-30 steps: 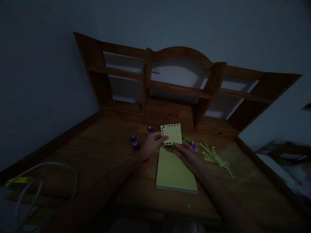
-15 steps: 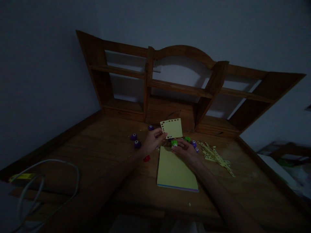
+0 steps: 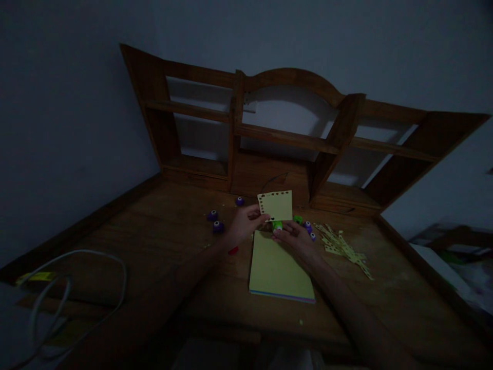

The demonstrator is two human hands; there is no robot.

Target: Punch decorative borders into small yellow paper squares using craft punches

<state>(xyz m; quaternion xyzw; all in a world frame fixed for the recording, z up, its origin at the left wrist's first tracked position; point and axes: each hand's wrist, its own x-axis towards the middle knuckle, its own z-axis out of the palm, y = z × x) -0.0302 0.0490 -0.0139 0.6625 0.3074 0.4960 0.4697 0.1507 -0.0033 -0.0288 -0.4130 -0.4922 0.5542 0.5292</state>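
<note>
My left hand (image 3: 246, 223) pinches the left edge of a small yellow paper card (image 3: 278, 206), held up above the desk. Small shapes are punched along the card's top and left edges, with a heart at the bottom. In my right hand (image 3: 295, 237) is a green craft punch (image 3: 277, 225), gripped between thumb and fingers right at the card's lower edge. Whether the paper sits inside the punch's slot I cannot tell. Below both hands lies a stack of yellow paper (image 3: 281, 267), with blue and purple sheets at its bottom edge.
Purple punches (image 3: 218, 226) stand left of my hands, and more purple punches (image 3: 307, 227) and a green one (image 3: 298, 219) stand right. A red piece (image 3: 233, 250) lies by my left wrist. Punched yellow strips (image 3: 344, 246) are heaped at right. A wooden shelf (image 3: 285, 134) backs the desk.
The card has shifted slightly right and down, its lower edge now meeting the green punch. My left hand moved right with it; my right hand has stayed nearly in place.
</note>
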